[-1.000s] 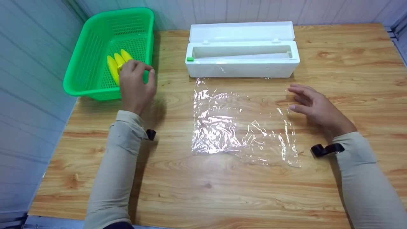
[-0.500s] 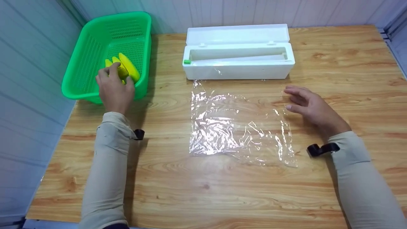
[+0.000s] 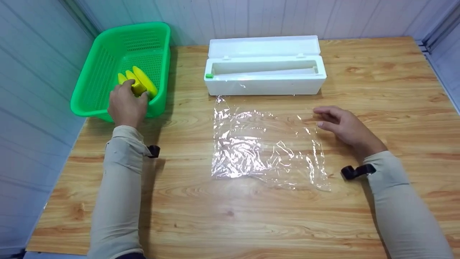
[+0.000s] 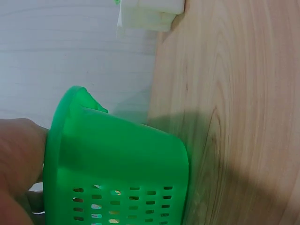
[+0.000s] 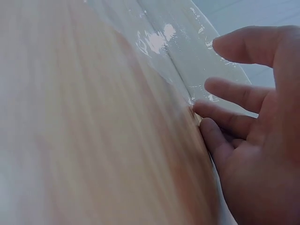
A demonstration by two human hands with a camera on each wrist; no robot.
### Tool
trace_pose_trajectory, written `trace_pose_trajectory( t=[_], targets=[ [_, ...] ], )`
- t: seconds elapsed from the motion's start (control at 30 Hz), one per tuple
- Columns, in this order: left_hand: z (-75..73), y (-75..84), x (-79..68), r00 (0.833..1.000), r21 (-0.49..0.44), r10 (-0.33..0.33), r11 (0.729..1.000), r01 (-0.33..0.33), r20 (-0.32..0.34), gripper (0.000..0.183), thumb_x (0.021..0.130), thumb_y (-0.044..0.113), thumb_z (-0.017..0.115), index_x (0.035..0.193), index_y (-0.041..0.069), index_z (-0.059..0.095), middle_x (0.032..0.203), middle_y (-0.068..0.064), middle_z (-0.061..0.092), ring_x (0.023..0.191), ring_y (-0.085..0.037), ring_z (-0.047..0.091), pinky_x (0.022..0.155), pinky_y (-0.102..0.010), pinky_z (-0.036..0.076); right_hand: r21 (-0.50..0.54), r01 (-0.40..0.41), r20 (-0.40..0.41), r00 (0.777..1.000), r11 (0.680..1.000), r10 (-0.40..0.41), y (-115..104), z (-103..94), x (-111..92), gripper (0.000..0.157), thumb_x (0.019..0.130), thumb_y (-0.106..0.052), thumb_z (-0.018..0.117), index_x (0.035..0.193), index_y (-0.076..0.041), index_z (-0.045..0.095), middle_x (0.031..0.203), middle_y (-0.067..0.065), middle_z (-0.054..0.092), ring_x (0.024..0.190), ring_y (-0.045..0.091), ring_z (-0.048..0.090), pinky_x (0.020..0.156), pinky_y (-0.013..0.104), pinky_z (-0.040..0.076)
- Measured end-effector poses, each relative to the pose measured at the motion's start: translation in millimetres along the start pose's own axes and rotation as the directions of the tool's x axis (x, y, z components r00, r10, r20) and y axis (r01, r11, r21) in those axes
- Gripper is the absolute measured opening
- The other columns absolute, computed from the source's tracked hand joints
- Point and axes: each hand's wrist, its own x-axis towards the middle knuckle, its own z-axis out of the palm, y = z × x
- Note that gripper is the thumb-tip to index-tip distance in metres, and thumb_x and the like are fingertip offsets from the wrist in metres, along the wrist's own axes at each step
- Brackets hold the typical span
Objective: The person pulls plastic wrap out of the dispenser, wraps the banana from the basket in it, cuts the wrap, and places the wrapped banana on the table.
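Note:
In the head view my left hand [image 3: 126,106] reaches over the near rim of a green plastic basket [image 3: 86,112]. Its thumb and fingers grip the near end of a bunch of yellow bananas [image 3: 145,80], whose tips point away; the palm side is hidden. The left wrist view shows only part of this hand [image 4: 18,161] beside the basket's rim. My right hand [image 3: 346,126] holds nothing, its fingers loosely bent by the right edge of a clear sheet of plastic wrap [image 3: 237,154]. Wrinkled and shiny, the sheet lies on the table.
Behind the wrap stands a white wrap dispenser box [image 3: 266,85], lid tipped back, a roll inside and a green slider [image 3: 209,76] at its left end. The wrap runs out from its front. Panelled walls border the wooden table [image 3: 230,223] at the back and left.
My left hand has moved left and down into the basket and taken hold of the bananas, which turned slightly. The right hand stays beside the wrap. The head view has shifted a little.

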Motion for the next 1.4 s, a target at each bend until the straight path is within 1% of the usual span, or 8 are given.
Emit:
trace_pose_trajectory(
  t=[0.13,0.4,0.6,0.8,0.97,1.1,1.2,1.4],
  targets=[
    [-1.1,-1.2,1.5,0.999,0.005,-0.003,1.0,0.003,0.035,0.053,0.09,0.037,0.055,0.137,0.014,0.046,0.127,-0.014,0.052,0.114,-0.031,0.048,0.087,-0.054,0.042,-0.012,-0.037,-0.001,0.999,0.999,0.037,1,4.3,0,0.051,0.088,-0.026,0.063,0.133,-0.009,0.047,0.14,0.004,0.042,0.131,0.02,0.034,0.106,0.028,0.027],
    [-13.0,-14.6,0.7,0.997,0.03,-0.041,0.999,0.039,0.062,0.05,0.09,0.038,0.056,0.132,0.012,0.052,0.122,-0.013,0.057,0.107,-0.033,0.053,0.084,-0.053,0.042,-0.033,0.021,0.012,1.0,0.999,-0.02,-6,9.8,14,0.048,0.088,-0.022,0.064,0.131,-0.008,0.049,0.139,0.006,0.042,0.13,0.021,0.036,0.108,0.038,0.024],
    [-10.6,-22.5,-1.9,0.992,0.013,-0.092,0.996,0.091,0.088,0.053,0.092,0.042,0.051,0.135,0.011,0.048,0.122,-0.015,0.057,0.106,-0.036,0.054,0.083,-0.055,0.042,-0.078,0.023,0.069,0.997,0.997,-0.017,-6,9.0,15,0.046,0.089,-0.025,0.063,0.13,-0.009,0.051,0.14,0.004,0.04,0.13,0.021,0.033,0.108,0.04,0.023],
    [-9.0,-21.1,-1.1,0.999,-0.042,-0.051,0.998,0.052,0.015,0.053,0.092,0.043,0.05,0.131,0.007,0.051,0.117,-0.016,0.06,0.099,-0.034,0.056,0.081,-0.05,0.044,-0.074,0.045,0.077,0.996,0.996,-0.04,-21,7.9,8,0.04,0.089,-0.013,0.061,0.127,-0.001,0.052,0.141,0.011,0.039,0.132,0.028,0.03,0.108,0.045,0.02],
    [-10.4,-13.6,2.4,0.999,-0.086,-0.032,0.996,0.03,-0.023,0.054,0.093,0.045,0.048,0.132,0.008,0.051,0.118,-0.013,0.06,0.098,-0.027,0.058,0.081,-0.043,0.046,-0.105,0.014,0.063,0.998,0.994,-0.007,-40,7.8,-2,0.041,0.089,-0.012,0.061,0.127,0.0,0.051,0.142,0.012,0.037,0.132,0.029,0.029,0.108,0.047,0.019],
    [-9.2,-9.5,3.4,0.998,-0.148,-0.009,0.989,0.001,-0.054,0.05,0.093,0.041,0.05,0.13,0.007,0.052,0.118,-0.012,0.06,0.097,-0.024,0.057,0.082,-0.038,0.046,-0.112,0.027,0.044,0.999,0.993,-0.022,-22,5.9,-1,0.042,0.089,-0.016,0.062,0.128,-0.005,0.052,0.142,0.008,0.038,0.132,0.028,0.03,0.108,0.047,0.019],
    [-9.8,-8.5,3.4,0.997,-0.233,-0.004,0.972,-0.013,-0.073,0.047,0.093,0.037,0.052,0.128,0.007,0.053,0.118,-0.011,0.059,0.098,-0.021,0.055,0.083,-0.032,0.046,-0.112,0.023,0.043,0.999,0.993,-0.018,-22,6.2,-3,0.042,0.089,-0.017,0.062,0.128,-0.005,0.051,0.143,0.008,0.037,0.132,0.028,0.03,0.108,0.047,0.019],
    [-13.2,-5.4,1.2,0.992,-0.364,0.01,0.93,-0.056,-0.126,0.04,0.092,0.032,0.054,0.124,0.008,0.054,0.113,-0.009,0.058,0.095,-0.016,0.051,0.081,-0.026,0.043,-0.109,0.012,0.043,0.999,0.994,-0.008,-40,8.2,-9,0.04,0.089,-0.011,0.061,0.127,-0.001,0.051,0.142,0.012,0.038,0.132,0.029,0.029,0.108,0.047,0.019]
  ],
)
